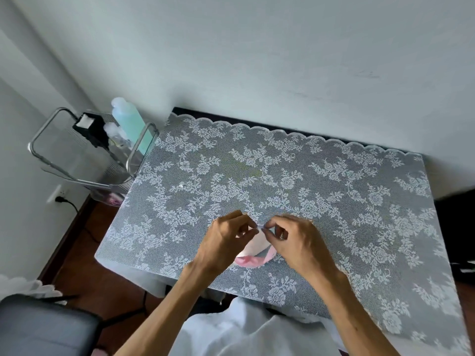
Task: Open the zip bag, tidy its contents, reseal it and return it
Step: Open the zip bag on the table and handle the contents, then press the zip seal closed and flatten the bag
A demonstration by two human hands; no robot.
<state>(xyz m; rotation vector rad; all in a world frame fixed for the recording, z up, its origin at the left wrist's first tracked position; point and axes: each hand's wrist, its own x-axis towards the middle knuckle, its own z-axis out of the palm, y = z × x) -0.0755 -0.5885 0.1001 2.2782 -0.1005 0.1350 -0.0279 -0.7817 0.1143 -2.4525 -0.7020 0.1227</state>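
A small clear zip bag (254,249) with pink and pale contents lies near the front edge of the lace-covered table (334,191), mostly hidden under my hands. My left hand (226,237) pinches the bag's top edge from the left. My right hand (293,238) pinches the same edge from the right, fingertips nearly touching those of the left. Whether the zip is open or sealed cannot be made out.
A metal-framed cart (84,155) stands at the table's left with a green bottle (128,122) and a black box (90,128). A wall socket with a plugged cable (60,199) is low on the left. A dark seat (43,327) sits at bottom left.
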